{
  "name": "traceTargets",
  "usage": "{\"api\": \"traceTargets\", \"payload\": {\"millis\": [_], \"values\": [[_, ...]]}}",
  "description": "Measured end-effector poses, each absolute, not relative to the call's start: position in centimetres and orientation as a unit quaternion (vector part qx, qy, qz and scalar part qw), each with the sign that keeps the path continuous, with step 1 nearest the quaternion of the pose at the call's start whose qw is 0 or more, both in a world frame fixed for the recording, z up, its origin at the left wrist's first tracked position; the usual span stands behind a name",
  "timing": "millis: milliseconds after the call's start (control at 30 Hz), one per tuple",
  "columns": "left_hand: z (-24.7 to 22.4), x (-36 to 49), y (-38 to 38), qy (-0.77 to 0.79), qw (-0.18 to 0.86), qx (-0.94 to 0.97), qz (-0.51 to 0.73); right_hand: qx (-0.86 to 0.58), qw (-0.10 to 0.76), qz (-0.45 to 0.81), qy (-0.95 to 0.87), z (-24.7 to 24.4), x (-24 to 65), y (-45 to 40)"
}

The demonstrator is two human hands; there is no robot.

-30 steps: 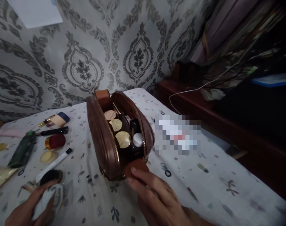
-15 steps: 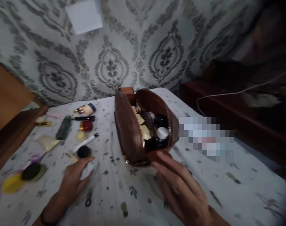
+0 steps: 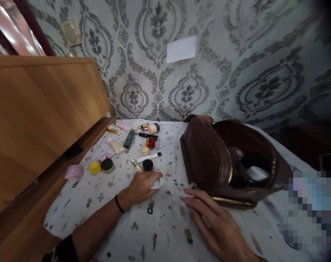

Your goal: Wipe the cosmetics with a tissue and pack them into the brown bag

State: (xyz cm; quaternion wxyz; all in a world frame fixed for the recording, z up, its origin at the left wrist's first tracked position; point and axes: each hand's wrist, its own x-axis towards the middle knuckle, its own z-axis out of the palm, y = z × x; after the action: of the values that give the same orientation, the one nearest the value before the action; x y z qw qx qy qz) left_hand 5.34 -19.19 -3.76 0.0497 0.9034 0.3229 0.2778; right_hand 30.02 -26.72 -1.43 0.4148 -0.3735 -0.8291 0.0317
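My left hand [image 3: 143,186] is closed around a small white item [image 3: 156,183] low over the patterned cloth; its kind is mostly hidden by my fingers. Just beyond lies a black-lidded jar [image 3: 148,165], close to a white tube with a black tip [image 3: 149,157]. Fingers stretched out and holding nothing, my right hand [image 3: 211,218] is by the front corner of a brown cosmetic bag [image 3: 206,156]. The bag is unzipped, and a white-topped container [image 3: 257,174] shows among dark items inside.
Several cosmetics lie at left, including a red jar [image 3: 150,142], a green tube [image 3: 129,138], a yellow jar [image 3: 95,167] and a pink jar [image 3: 74,171]. A wooden panel [image 3: 51,98] bounds the left side, a patterned wall [image 3: 157,91] the back. A blurred-out patch covers something at right.
My view has swung left, so the bag appears farther right. My right hand has come away from the bag's front tab. My left hand still grips the white item.
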Motion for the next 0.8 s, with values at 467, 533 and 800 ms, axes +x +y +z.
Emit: {"api": "traceTargets", "payload": {"millis": [467,533,800], "values": [[-3.3,4.0,-18.1,0.445,0.053,0.848,0.283,-0.491,0.44,0.297,-0.69,-5.0,20.4,-18.1],[-3.1,3.6,-17.8,0.472,0.042,0.834,0.284,-0.5,0.459,0.281,-0.679,-5.5,20.0,-17.8],[1.8,-3.0,-16.7,0.684,-0.057,0.671,0.282,-0.498,0.455,0.332,-0.659,-6.4,20.6,-17.9]]}}
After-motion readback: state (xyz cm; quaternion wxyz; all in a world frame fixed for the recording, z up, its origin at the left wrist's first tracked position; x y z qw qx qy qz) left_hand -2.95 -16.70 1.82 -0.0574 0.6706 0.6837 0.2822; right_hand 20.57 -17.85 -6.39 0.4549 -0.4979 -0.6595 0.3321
